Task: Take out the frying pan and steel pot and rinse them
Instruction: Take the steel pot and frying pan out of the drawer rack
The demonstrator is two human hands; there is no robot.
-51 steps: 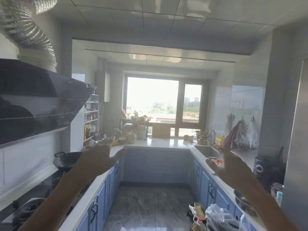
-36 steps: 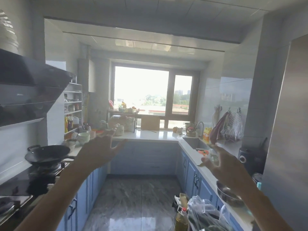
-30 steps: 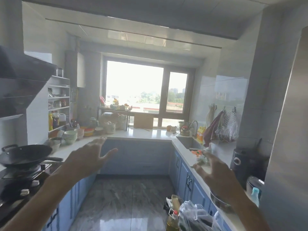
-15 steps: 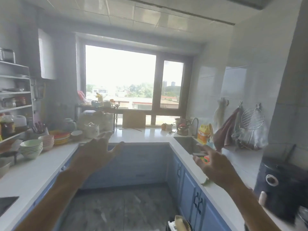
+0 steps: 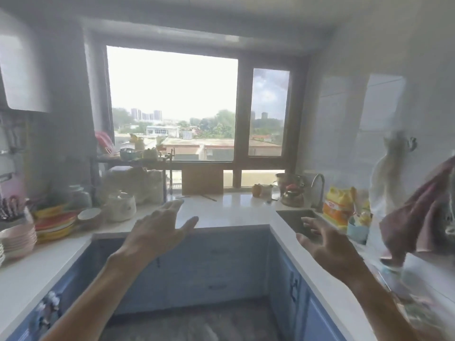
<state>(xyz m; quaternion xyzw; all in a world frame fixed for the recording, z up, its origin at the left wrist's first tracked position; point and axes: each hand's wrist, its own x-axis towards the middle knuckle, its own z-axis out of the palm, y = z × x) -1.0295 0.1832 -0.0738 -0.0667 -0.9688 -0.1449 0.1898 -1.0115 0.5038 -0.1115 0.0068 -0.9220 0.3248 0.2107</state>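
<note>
Left hand (image 5: 157, 232) was raised over the white L-shaped countertop (image 5: 229, 215), fingers straight and spread, holding nothing. Right hand (image 5: 327, 244) was raised near the dark recessed sink (image 5: 294, 217), fingers loosely apart, also holding nothing. No frying pan or steel pot could be picked out in this blurred frame. Curved metal faucet (image 5: 317, 190) stood behind the sink, with a yellow-orange packet (image 5: 338, 205) just beside it. Stacked coloured plates and pale bowls (image 5: 53, 222) sat on the left counter. A tan cutting board (image 5: 202, 180) leaned under the window (image 5: 172, 99). Blue cabinet fronts (image 5: 209, 267) ran below the counter.
</note>
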